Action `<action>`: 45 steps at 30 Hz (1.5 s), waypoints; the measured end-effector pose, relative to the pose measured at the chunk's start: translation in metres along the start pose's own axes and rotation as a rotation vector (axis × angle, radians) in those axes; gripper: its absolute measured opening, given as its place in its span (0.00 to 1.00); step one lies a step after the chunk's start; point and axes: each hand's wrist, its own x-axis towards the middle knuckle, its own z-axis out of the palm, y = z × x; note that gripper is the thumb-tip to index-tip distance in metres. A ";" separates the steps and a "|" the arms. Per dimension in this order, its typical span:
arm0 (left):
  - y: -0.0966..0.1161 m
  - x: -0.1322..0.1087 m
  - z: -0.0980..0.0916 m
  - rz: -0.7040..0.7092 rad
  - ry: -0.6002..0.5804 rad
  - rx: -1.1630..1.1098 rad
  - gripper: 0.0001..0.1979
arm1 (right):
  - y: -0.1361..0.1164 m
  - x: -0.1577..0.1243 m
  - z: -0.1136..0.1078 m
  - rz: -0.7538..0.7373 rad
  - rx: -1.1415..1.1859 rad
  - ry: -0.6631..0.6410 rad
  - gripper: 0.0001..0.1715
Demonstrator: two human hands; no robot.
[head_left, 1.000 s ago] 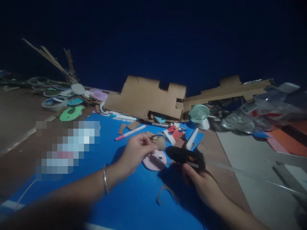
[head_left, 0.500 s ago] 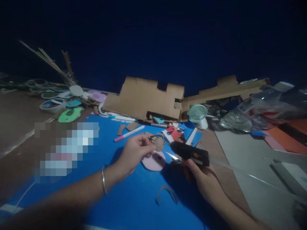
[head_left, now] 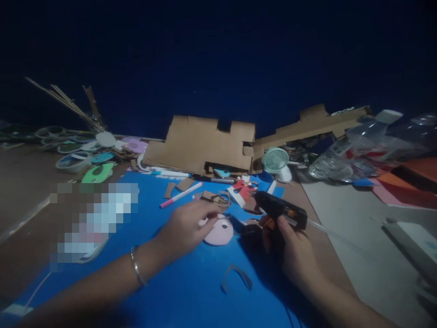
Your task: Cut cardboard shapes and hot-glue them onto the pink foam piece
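Observation:
A pale pink disc point(head_left: 220, 233) with a dark spot lies on the blue sheet point(head_left: 191, 282). My left hand point(head_left: 191, 224) reaches over the disc's left edge, its fingers pressed together; whatever is between them is too small to make out. A black glue gun point(head_left: 282, 208) with an orange trigger is gripped in my right hand point(head_left: 287, 232), its nozzle pointing up and left. Below the disc rests a curved grey-brown strip point(head_left: 236, 272). Brown cardboard scraps point(head_left: 215, 197) lie just behind the disc.
A pink-white marker point(head_left: 180, 195) lies left of the scraps. Behind stand large cardboard pieces point(head_left: 201, 143) and a green fan point(head_left: 276, 160). Clear plastic bottles point(head_left: 355, 150) are at the right. Craft rings and a green cutout point(head_left: 98, 172) sit at the left.
The round brown piece no longer shows at my left fingertips, which are now lower over the pink disc. My right hand has moved the glue gun slightly right, away from the disc.

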 end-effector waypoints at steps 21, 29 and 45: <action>-0.002 -0.016 -0.009 -0.454 0.024 -0.118 0.09 | 0.007 0.002 -0.003 0.014 0.071 -0.052 0.18; 0.021 0.003 0.013 -0.844 -0.004 -0.798 0.07 | -0.003 -0.006 0.010 0.220 0.256 -0.098 0.19; 0.030 0.007 0.051 -0.744 -0.016 -0.882 0.08 | -0.009 -0.009 0.018 0.196 0.377 -0.042 0.14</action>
